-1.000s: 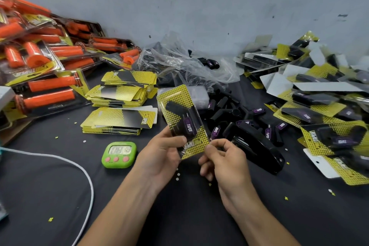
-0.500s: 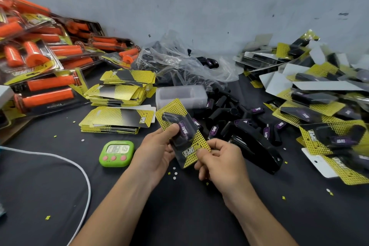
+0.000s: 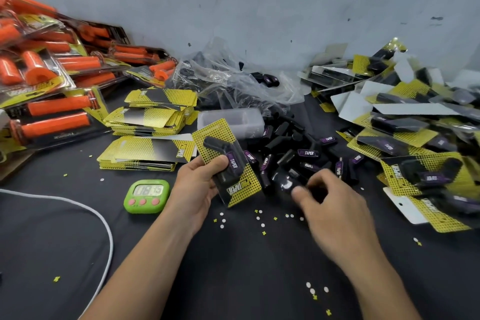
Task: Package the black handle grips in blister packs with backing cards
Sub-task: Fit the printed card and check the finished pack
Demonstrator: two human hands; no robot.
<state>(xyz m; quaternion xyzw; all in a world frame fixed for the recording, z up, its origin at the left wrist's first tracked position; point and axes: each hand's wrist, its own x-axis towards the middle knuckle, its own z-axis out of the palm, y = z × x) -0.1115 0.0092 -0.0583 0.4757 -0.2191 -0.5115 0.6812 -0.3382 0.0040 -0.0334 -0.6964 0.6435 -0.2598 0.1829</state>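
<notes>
A: Right hand point(image 3: 335, 205) has let go of the blister pack point(image 3: 241, 188) and swung over to the black stapler point(image 3: 284, 180).
B: Gripping it?
A: Too blurred to tell; its fingers point(image 3: 318, 179) curl over it.
B: And the pack?
A: Left hand point(image 3: 197, 184) grasps it, thumb on the black grip point(image 3: 218, 145) inside, above the surface point(image 3: 181, 280) near the green timer point(image 3: 146, 196).

A blister pack point(image 3: 231, 163) is held in the left hand point(image 3: 197, 184), thumb on top, while the blurred right hand point(image 3: 335, 205) is curled at a black stapler point(image 3: 284, 180), grip unclear.
</notes>
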